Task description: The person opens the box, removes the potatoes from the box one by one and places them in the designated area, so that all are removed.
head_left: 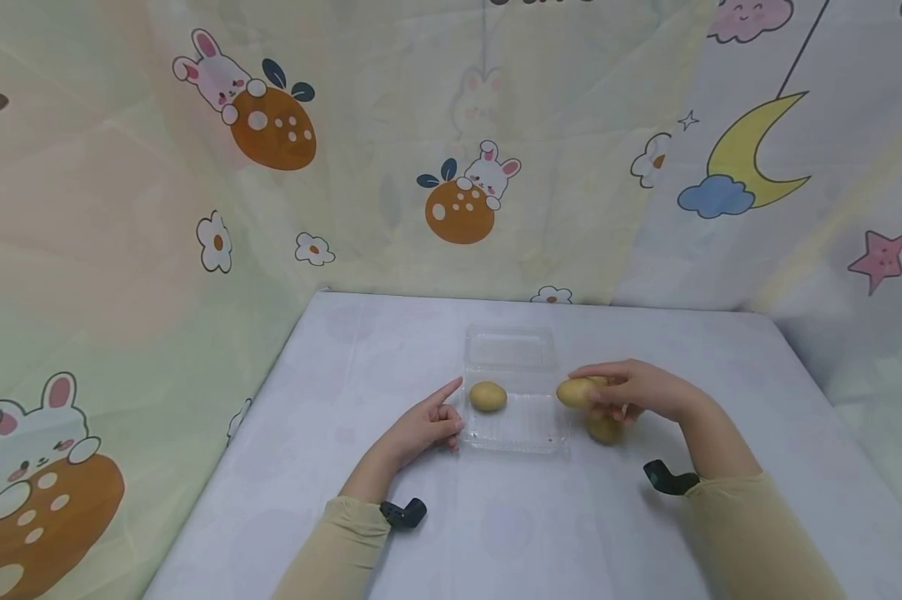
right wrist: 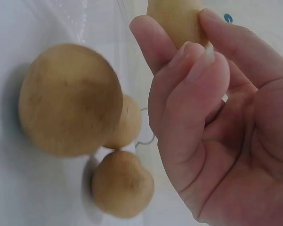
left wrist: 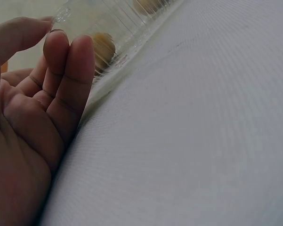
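A clear plastic clamshell container (head_left: 514,437) lies opened out, one potato (head_left: 488,397) in its left side. At the left rim my left hand (head_left: 421,429) stretches its index finger along the edge, and its thumb and bent fingers (left wrist: 80,61) grip the rim. My right hand (head_left: 638,392) pinches another potato (head_left: 573,392) between thumb and fingers, just above the container's right edge. Close under that hand are loose potatoes (head_left: 604,429); the right wrist view shows a near potato (right wrist: 70,99) and two more beyond it, partly overlapping.
A pale cloth covers the table (head_left: 511,533). The transparent lid half (head_left: 509,346) lies back, away from me. Behind and at the sides hangs a printed curtain (head_left: 376,167) with rabbits and flowers. Each wrist wears a small black camera (head_left: 404,514).
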Available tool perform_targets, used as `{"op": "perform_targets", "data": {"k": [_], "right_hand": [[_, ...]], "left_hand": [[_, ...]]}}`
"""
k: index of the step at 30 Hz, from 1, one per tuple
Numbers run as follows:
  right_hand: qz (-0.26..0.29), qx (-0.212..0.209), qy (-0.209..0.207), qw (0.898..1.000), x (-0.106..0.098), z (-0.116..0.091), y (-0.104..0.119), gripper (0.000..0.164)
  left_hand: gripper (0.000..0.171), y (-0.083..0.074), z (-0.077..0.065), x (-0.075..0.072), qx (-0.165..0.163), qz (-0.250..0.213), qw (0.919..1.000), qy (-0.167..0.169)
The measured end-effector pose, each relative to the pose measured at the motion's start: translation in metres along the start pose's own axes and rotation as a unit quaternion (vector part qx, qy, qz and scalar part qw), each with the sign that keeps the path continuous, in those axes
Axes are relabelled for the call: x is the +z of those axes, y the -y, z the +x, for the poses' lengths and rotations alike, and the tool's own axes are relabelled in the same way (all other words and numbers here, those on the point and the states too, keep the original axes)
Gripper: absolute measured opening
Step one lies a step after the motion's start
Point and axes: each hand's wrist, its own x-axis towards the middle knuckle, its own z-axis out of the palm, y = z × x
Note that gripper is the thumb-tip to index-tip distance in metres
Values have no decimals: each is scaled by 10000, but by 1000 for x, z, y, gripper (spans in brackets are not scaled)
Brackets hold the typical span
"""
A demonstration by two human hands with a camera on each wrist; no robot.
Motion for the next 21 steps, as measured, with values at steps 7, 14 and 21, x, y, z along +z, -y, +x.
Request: {"op": "perform_targets", "data": {"k": [7, 14, 21], "right_hand": [[20, -125, -142, 9998, -6, -18, -21, 49], [144, -132, -293, 9994, -7, -36, -43, 56], [383, -200, -342, 9985, -11, -48, -61, 53]], "left_hand": [[84, -2, -1, 0, -3, -22, 10000, 25], [83, -3, -1, 1, 22, 11, 10000, 27], [83, -4, -2, 2, -24, 54, 10000, -17]]}}
